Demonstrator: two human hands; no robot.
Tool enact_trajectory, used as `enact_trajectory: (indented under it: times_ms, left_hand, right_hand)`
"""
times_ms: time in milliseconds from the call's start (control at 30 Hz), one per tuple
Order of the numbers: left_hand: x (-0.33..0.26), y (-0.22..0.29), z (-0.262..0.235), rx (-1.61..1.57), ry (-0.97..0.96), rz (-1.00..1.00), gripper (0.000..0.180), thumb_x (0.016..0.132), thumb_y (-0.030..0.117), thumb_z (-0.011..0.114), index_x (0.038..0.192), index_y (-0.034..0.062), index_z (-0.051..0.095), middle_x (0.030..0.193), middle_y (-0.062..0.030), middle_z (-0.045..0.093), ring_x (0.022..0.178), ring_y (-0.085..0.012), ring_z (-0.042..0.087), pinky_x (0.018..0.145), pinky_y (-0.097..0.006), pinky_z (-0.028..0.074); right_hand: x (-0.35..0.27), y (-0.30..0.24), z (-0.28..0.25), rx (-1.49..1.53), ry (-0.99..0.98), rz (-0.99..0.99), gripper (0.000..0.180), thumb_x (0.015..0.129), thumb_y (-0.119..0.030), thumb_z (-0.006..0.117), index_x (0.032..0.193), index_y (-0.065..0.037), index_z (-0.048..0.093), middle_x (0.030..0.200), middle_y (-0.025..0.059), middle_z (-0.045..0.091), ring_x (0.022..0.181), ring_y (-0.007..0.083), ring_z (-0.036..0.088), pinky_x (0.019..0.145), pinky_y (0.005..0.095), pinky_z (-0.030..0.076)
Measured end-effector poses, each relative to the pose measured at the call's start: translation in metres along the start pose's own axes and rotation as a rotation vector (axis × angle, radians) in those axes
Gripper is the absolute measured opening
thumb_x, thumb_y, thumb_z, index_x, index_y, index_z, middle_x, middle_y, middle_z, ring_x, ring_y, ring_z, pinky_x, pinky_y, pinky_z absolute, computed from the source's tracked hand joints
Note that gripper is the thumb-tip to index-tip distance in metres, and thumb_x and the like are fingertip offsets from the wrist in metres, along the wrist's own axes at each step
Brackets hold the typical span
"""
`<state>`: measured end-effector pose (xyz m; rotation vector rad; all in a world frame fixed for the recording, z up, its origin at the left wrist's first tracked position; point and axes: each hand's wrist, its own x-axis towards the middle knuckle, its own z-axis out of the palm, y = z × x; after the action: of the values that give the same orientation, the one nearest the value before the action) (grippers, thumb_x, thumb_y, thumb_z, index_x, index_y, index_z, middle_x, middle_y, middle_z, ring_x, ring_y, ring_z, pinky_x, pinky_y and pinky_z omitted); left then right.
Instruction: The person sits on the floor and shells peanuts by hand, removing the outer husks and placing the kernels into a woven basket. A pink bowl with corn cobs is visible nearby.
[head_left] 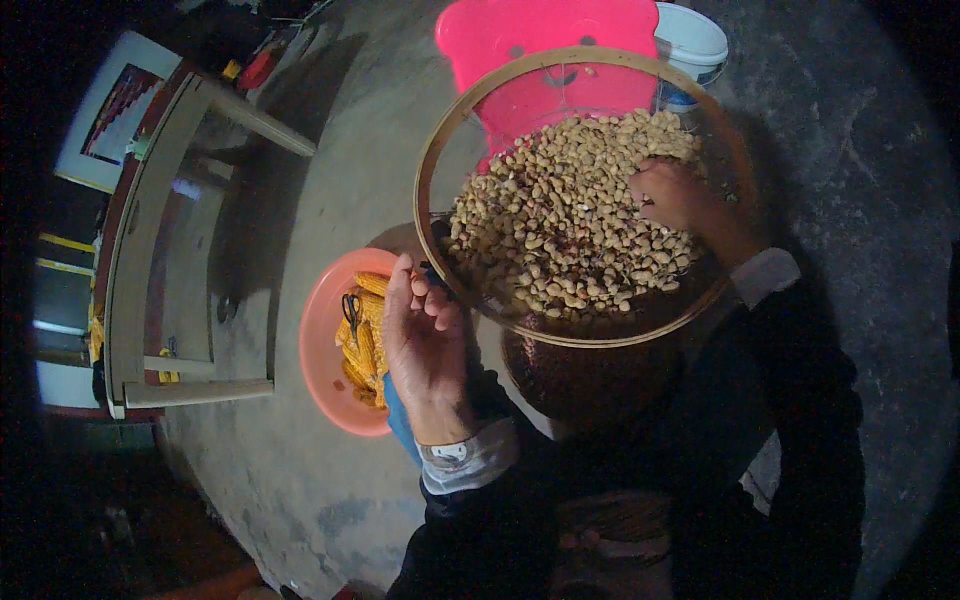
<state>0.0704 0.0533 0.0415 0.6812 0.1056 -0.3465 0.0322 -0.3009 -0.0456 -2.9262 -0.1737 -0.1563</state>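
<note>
A round sieve with a wooden rim holds a heap of unshelled peanuts. My right hand reaches over the rim from the right, its fingers curled around peanuts at the heap's right side. Beside the rim's lower left is my left hand, palm turned up, thumb raised and fingers curled in. A small reddish piece seems to sit at its fingertips, too small to name. Below the sieve's near edge stands a container of dark reddish contents, partly hidden by the sieve.
A pink plastic stool stands behind and partly under the sieve, with a white bucket at its right. On the floor at left is a pink basin of corn cobs and dark-handled scissors. Farther left stands a wooden frame.
</note>
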Motion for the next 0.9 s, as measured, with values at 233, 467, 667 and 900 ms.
enact_trajectory:
  times_ms: [233, 467, 667, 900]
  left_hand:
    - [0.002, -0.002, -0.004, -0.001, -0.006, 0.015, 0.025, 0.091, 0.017, 0.056, 0.111, 0.0030, 0.055, 0.080, 0.0023, 0.056, 0.067, -0.0055, 0.049, 0.054, -0.017, 0.038]
    - [-0.001, -0.008, 0.006, 0.040, -0.053, -0.055, 0.023, 0.092, 0.018, 0.055, 0.110, 0.0038, 0.056, 0.079, 0.0022, 0.056, 0.065, -0.0057, 0.050, 0.052, -0.017, 0.038]
    - [0.000, -0.012, 0.003, 0.047, -0.089, -0.105, 0.024, 0.092, 0.018, 0.056, 0.112, 0.0052, 0.057, 0.082, 0.0020, 0.058, 0.066, -0.0058, 0.051, 0.055, -0.017, 0.040]
    - [-0.010, -0.019, 0.015, 0.192, -0.086, -0.131, 0.022, 0.092, 0.017, 0.055, 0.111, 0.0061, 0.058, 0.086, 0.0006, 0.060, 0.070, -0.0067, 0.053, 0.060, -0.019, 0.043]
  right_hand:
    - [-0.006, -0.083, -0.035, 0.801, -0.315, -0.113, 0.016, 0.073, -0.014, 0.070, 0.081, -0.002, 0.064, 0.078, 0.0101, 0.060, 0.073, 0.0224, 0.060, 0.065, 0.0336, 0.048]
    - [-0.012, -0.101, -0.027, 0.743, -0.321, -0.168, 0.016, 0.070, -0.009, 0.071, 0.083, -0.003, 0.065, 0.075, 0.0091, 0.059, 0.070, 0.0203, 0.060, 0.064, 0.0321, 0.048]
    - [-0.013, -0.101, -0.020, 0.563, -0.256, -0.184, 0.011, 0.071, -0.004, 0.068, 0.081, -0.002, 0.063, 0.073, 0.0087, 0.058, 0.071, 0.0197, 0.061, 0.062, 0.0314, 0.048]
    - [-0.012, -0.114, -0.052, 0.845, -0.027, -0.089, 0.014, 0.074, 0.001, 0.067, 0.088, -0.003, 0.064, 0.081, 0.0054, 0.059, 0.074, 0.0112, 0.059, 0.064, 0.0242, 0.048]
